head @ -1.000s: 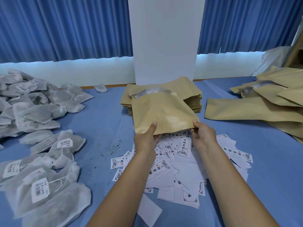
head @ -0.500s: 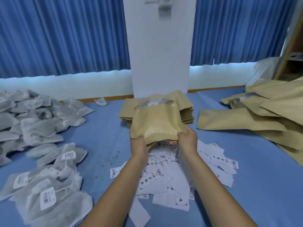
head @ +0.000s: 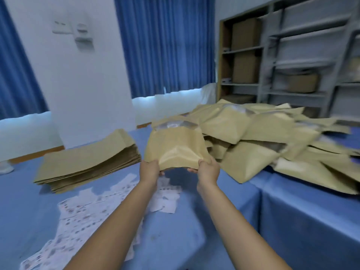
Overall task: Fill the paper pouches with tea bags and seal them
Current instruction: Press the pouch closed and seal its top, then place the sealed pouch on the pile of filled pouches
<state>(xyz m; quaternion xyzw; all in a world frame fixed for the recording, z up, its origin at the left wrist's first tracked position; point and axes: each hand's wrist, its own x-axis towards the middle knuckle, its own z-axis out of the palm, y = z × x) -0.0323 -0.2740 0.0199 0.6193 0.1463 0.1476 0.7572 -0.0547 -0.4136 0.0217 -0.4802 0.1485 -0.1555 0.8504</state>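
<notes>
A bulging brown paper pouch [head: 175, 147] with a clear window at its top hangs above the blue table, held by its near edge. My left hand [head: 150, 169] grips its near left corner and my right hand [head: 207, 169] grips its near right corner. Just beyond and right of it lies a heap of filled brown pouches [head: 268, 141]. A flat stack of empty pouches [head: 89, 162] lies to the left. The loose tea bags are out of view.
Scattered white printed labels [head: 87, 209] cover the blue table [head: 204, 230] under my arms. A white pillar [head: 78, 75] stands behind the empty stack. Grey shelving [head: 292, 61] with cardboard boxes rises at the back right, behind the heap.
Both hands have carried the filled pouch to the right, toward the heap of filled pouches. My view has swung right, so the tea bag pile has left the frame.
</notes>
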